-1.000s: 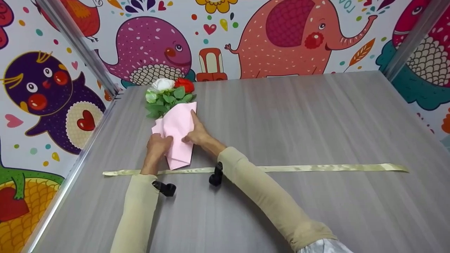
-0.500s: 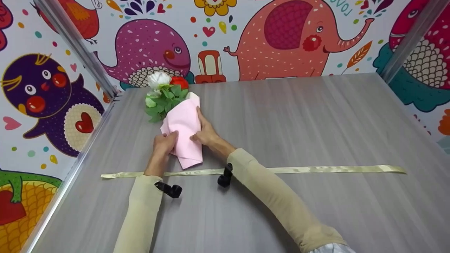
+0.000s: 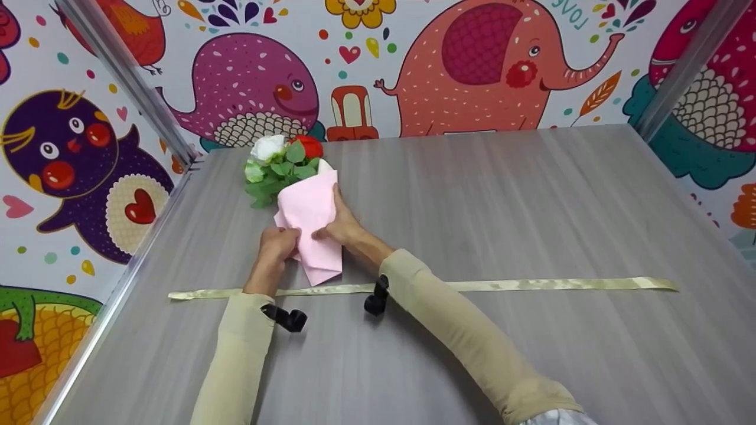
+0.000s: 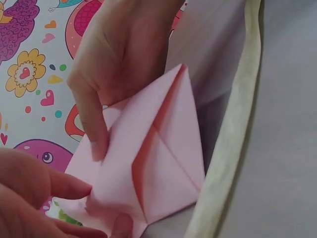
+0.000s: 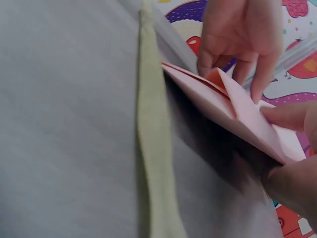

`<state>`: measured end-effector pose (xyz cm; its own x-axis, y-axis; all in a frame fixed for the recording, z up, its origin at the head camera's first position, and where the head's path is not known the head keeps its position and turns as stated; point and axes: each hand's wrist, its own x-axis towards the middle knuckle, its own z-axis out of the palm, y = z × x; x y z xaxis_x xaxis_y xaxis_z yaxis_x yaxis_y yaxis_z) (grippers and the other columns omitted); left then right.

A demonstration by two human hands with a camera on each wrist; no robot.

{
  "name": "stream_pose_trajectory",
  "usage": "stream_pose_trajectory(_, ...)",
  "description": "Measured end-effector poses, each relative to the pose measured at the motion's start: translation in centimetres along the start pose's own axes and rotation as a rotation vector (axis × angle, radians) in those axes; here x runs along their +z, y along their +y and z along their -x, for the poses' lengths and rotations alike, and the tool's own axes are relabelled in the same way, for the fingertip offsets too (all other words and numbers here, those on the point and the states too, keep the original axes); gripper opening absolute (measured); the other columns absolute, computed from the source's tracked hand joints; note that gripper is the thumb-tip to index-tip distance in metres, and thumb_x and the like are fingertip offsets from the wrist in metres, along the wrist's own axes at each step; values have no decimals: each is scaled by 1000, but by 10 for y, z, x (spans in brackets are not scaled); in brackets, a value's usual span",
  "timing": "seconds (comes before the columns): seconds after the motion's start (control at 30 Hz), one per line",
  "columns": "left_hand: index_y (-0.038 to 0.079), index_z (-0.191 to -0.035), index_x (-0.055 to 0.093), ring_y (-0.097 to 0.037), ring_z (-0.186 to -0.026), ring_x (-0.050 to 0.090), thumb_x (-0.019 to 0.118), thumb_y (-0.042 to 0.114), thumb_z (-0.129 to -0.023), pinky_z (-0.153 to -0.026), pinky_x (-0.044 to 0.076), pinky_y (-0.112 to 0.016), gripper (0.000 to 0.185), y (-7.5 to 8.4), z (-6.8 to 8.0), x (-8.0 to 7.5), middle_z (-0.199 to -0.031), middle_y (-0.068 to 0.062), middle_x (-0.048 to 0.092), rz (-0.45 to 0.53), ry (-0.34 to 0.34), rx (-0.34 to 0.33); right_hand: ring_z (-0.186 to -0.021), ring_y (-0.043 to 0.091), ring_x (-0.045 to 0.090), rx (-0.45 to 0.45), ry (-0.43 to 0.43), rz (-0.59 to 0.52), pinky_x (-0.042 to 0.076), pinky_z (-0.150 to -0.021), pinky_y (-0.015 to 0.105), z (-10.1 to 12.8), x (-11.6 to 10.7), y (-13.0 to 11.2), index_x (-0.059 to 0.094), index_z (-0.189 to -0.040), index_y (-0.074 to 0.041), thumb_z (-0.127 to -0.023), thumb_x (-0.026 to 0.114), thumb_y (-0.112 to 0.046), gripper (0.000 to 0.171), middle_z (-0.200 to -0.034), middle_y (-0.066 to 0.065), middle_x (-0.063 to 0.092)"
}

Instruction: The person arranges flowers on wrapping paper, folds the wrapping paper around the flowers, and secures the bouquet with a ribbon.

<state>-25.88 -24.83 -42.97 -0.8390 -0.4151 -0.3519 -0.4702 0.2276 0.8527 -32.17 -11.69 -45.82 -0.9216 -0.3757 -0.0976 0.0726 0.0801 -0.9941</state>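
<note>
In the head view, your pink paper (image 3: 322, 254) is wrapped round the flowers (image 3: 282, 170) at the left of the surface (image 3: 484, 206), just past the ribbon (image 3: 531, 285), with the painted wall (image 3: 369, 65) close behind and wide room to your right. In the left wrist view, your left grip (image 4: 27, 183) pinches the paper's left side, which looks light and bendy, so hold softly or it may crease. In the right wrist view, your right grip (image 5: 299, 191) pinches the other edge, thumb and fingers close together, near a gaping fold.
</note>
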Motion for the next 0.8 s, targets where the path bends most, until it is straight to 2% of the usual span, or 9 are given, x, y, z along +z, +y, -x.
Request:
stream_pose_trajectory(0.17,-9,-132,53,-13,-80,55,49,12,-97,-69,47,-21,41,-1,0,0,-99,-9,52,-25,-9,-34,-150,29,27,-9,45,21,52,-98,36,1,3,8,4,-163,-25,-66,62,27,124,-169,13,11)
stream_pose_trajectory(0.27,-8,-121,59,-12,-73,53,51,12,-96,-65,45,-21,33,-1,0,1,-86,-5,52,-18,14,-26,-148,27,28,-15,55,13,54,-91,34,0,3,11,8,-162,-27,-65,59,26,122,-169,10,14)
stream_pose_trajectory(0.37,-10,-114,63,-15,-76,55,54,13,-95,-68,47,-24,32,-1,2,4,-85,-7,56,-34,30,8,-149,26,27,-15,55,-23,51,-95,33,1,2,13,10,-162,-29,-64,59,26,122,-169,7,15)
stream_pose_trajectory(0.43,-10,-120,63,-19,-87,58,55,16,-95,-77,50,-28,37,1,3,7,-98,-13,62,-73,36,7,-149,26,26,-19,55,-48,49,-99,34,2,1,12,12,-162,-29,-64,59,25,122,-169,7,15)
stream_pose_trajectory(0.47,-10,-126,60,-22,-98,59,55,18,-96,-85,51,-31,42,2,4,9,-110,-17,64,-95,38,0,-150,26,25,-21,55,-54,48,-101,34,2,-1,12,13,-162,-30,-64,60,25,121,-169,7,15)
stream_pose_trajectory(0.57,-8,-141,49,-30,-124,53,54,23,-97,-107,46,-38,53,6,6,13,-142,-24,53,-114,29,-25,-151,28,26,-31,57,-78,49,-102,37,3,-5,10,13,-162,-31,-64,60,23,121,-169,8,14)
stream_pose_trajectory(0.63,-10,-143,45,-31,-129,51,55,22,-97,-111,43,-39,57,8,7,15,-147,-26,48,-64,21,-32,-150,29,27,-37,54,-94,52,-100,38,4,-8,9,13,-162,-31,-65,60,23,121,-170,8,13)
stream_pose_trajectory(0.7,-12,-143,42,-28,-120,54,56,21,-96,-107,46,-36,58,9,7,17,-142,-26,50,13,14,-34,-148,30,31,-42,46,-119,53,-97,37,4,-12,9,13,-161,-31,-65,58,24,120,-170,7,12)
stream_pose_trajectory(0.8,-10,-131,51,-16,-90,60,61,18,-94,-83,53,-26,48,9,6,17,-109,-15,64,160,6,-62,-142,30,37,-43,26,-156,55,-94,37,5,-17,10,13,-161,-32,-65,57,26,121,-170,7,11)
